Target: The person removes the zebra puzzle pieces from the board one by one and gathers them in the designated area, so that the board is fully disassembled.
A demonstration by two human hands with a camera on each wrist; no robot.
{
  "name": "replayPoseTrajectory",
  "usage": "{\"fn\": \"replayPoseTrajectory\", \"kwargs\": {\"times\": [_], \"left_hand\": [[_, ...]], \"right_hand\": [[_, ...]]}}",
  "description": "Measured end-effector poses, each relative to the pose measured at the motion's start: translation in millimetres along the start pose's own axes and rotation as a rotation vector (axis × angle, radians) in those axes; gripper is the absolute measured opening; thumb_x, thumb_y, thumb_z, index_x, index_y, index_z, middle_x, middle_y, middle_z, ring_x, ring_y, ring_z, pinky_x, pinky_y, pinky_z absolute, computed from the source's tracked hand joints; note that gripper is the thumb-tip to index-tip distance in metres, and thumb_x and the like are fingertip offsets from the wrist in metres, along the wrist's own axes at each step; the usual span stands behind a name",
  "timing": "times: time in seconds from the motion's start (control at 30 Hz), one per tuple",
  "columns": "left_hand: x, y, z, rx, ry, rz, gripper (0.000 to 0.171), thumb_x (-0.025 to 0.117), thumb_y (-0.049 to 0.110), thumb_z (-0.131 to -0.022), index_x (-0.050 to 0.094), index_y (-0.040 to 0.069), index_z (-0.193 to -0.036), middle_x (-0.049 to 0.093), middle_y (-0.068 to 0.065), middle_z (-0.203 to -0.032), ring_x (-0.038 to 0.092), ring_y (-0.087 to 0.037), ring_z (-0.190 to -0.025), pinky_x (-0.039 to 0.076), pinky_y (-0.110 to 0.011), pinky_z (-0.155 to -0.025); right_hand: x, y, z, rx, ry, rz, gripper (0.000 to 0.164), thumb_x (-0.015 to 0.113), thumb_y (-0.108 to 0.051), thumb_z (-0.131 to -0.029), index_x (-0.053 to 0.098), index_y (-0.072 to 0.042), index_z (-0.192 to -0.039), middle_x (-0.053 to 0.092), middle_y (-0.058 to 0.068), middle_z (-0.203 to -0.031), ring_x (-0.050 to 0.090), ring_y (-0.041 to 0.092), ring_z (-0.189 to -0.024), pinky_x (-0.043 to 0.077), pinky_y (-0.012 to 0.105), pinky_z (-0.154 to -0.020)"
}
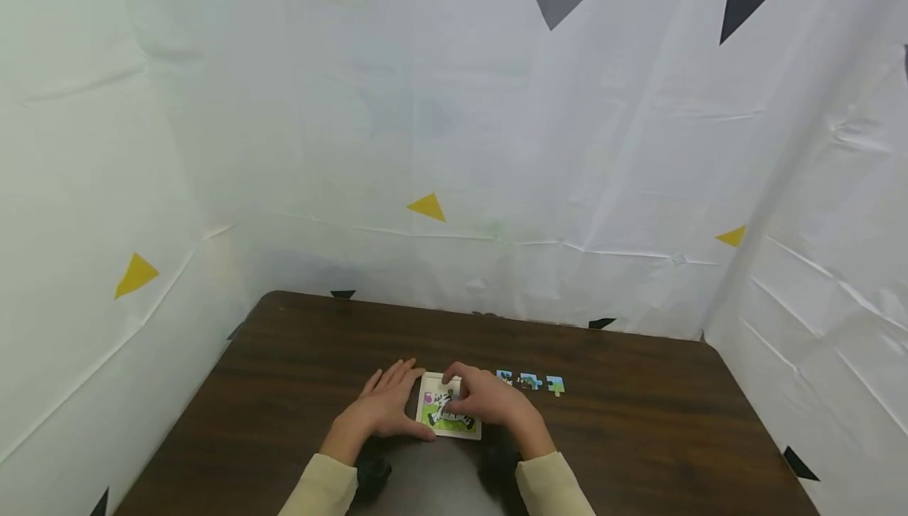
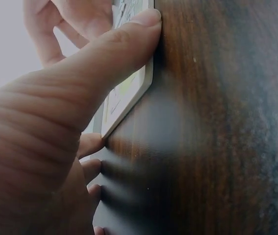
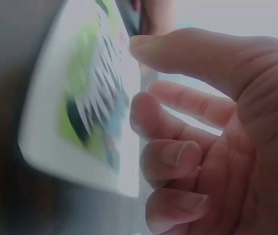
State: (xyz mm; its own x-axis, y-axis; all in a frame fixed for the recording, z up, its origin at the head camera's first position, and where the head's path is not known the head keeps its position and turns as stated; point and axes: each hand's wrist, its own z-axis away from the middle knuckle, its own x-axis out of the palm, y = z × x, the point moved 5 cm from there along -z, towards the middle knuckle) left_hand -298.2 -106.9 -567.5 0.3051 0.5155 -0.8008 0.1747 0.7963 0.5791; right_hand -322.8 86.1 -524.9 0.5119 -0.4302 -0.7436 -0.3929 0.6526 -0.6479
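A small tray puzzle (image 1: pixel 457 435) with a pale frame and a zebra picture lies on the table between the hands. My left hand (image 1: pixel 383 406) spans its left side, fingers extended by the far left corner. In the left wrist view, the thumb (image 2: pixel 124 41) rests on the frame's near edge. My right hand (image 1: pixel 494 399) hovers over the right part of the picture, fingers bent. From the right wrist, the thumb and fingertips (image 3: pixel 146 115) stand apart, with nothing seen between them. Part of the picture is covered by the right hand in the head view.
To the right of the tray puzzle, three loose jigsaw pieces, a left one (image 1: pixel 504 376), a middle one (image 1: pixel 529 381) and a right one (image 1: pixel 556 384), lie in a row. The dark wooden table (image 1: pixel 638 421) meets white hanging sheets (image 1: pixel 496 146) at the back and sides.
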Motion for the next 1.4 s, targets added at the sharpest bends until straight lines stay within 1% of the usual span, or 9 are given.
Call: {"fn": "replayPoseTrajectory", "kwargs": {"times": [0.1, 0.2, 0.3, 0.47, 0.63, 0.77, 0.93, 1.17, 1.4], "left_hand": [[0.3, 0.1, -0.8, 0.01, -0.001, -0.009, 0.121, 0.086, 0.077, -0.074, 0.037, 0.014, -0.165, 0.022, -0.015, -0.179, 0.017, -0.041, -0.167, 0.01, -0.07, -0.132], [4.8, -5.9, -5.3, 0.025, 0.008, -0.018, 0.125, 0.082, 0.084, -0.071, 0.037, 0.016, -0.166, 0.022, -0.014, -0.18, 0.016, -0.042, -0.167, 0.009, -0.072, -0.131], [5.5, -6.6, -6.6, 0.022, 0.007, -0.035, 0.125, 0.082, 0.085, -0.071, 0.037, 0.016, -0.165, 0.022, -0.014, -0.179, 0.016, -0.041, -0.167, 0.009, -0.072, -0.131], [-1.2, -0.3, -2.1, 0.006, -0.004, -0.023, 0.122, 0.087, 0.076, -0.073, 0.039, 0.013, -0.164, 0.023, -0.016, -0.179, 0.018, -0.042, -0.167, 0.01, -0.072, -0.131], [2.9, -5.7, -4.6, 0.008, 0.002, -0.025, 0.123, 0.084, 0.081, -0.072, 0.037, 0.016, -0.166, 0.022, -0.014, -0.18, 0.017, -0.042, -0.167, 0.009, -0.071, -0.132], [1.4, -3.8, -3.0, 0.01, 0.0, -0.005, 0.124, 0.084, 0.081, -0.072, 0.038, 0.015, -0.165, 0.023, -0.014, -0.179, 0.017, -0.042, -0.167, 0.009, -0.072, -0.131], [0.9, -2.3, -2.1, 0.003, -0.017, -0.016, 0.125, 0.083, 0.082, -0.073, 0.035, 0.015, -0.167, 0.02, -0.014, -0.18, 0.014, -0.041, -0.168, 0.007, -0.071, -0.132], [-6.7, 9.9, 6.6, -0.004, -0.023, -0.002, 0.12, 0.088, 0.071, -0.076, 0.036, 0.011, -0.166, 0.021, -0.015, -0.18, 0.016, -0.04, -0.168, 0.009, -0.07, -0.132], [-2.7, 4.0, 4.4, 0.012, -0.004, 0.0, 0.124, 0.086, 0.078, -0.073, 0.036, 0.012, -0.166, 0.022, -0.015, -0.18, 0.016, -0.041, -0.167, 0.009, -0.07, -0.132]], "right_hand": [[10.3, -3.3, -4.6, -0.005, -0.034, 0.009, 0.041, 0.08, -0.021, -0.098, 0.064, -0.012, -0.135, 0.067, 0.0, -0.081, 0.059, 0.013, -0.063, 0.048, 0.029, -0.057], [15.9, -2.4, -7.4, 0.0, -0.039, 0.019, 0.04, 0.081, -0.021, -0.097, 0.065, -0.015, -0.133, 0.067, -0.001, -0.08, 0.059, 0.013, -0.061, 0.047, 0.029, -0.056], [17.3, -1.7, -7.8, 0.011, -0.036, 0.013, 0.039, 0.081, -0.021, -0.096, 0.066, -0.015, -0.131, 0.068, -0.001, -0.081, 0.06, 0.013, -0.062, 0.048, 0.03, -0.056], [17.7, -2.2, -8.2, 0.018, -0.04, -0.004, 0.036, 0.08, -0.021, -0.097, 0.066, -0.015, -0.13, 0.068, 0.0, -0.081, 0.058, 0.013, -0.061, 0.047, 0.029, -0.056], [17.7, -7.2, -7.7, 0.013, -0.041, 0.006, 0.037, 0.079, -0.018, -0.097, 0.065, -0.011, -0.13, 0.068, -0.002, -0.085, 0.058, 0.011, -0.066, 0.047, 0.028, -0.06], [19.6, -12.0, -6.7, 0.009, -0.057, 0.005, 0.038, 0.076, -0.015, -0.097, 0.061, -0.008, -0.13, 0.068, -0.002, -0.089, 0.058, 0.011, -0.07, 0.047, 0.028, -0.063], [22.5, -13.3, -6.6, 0.021, -0.09, -0.053, 0.035, 0.072, -0.016, -0.1, 0.054, -0.007, -0.129, 0.064, 0.0, -0.087, 0.053, 0.012, -0.068, 0.044, 0.027, -0.062], [24.6, -9.5, -8.5, 0.033, -0.108, -0.095, 0.033, 0.068, -0.02, -0.103, 0.052, -0.008, -0.129, 0.061, 0.001, -0.085, 0.05, 0.013, -0.067, 0.042, 0.029, -0.062], [23.0, -8.4, -8.9, -0.017, -0.111, -0.061, 0.019, 0.053, -0.011, -0.111, 0.049, -0.008, -0.129, 0.062, 0.001, -0.088, 0.053, 0.012, -0.071, 0.043, 0.03, -0.07]]}}
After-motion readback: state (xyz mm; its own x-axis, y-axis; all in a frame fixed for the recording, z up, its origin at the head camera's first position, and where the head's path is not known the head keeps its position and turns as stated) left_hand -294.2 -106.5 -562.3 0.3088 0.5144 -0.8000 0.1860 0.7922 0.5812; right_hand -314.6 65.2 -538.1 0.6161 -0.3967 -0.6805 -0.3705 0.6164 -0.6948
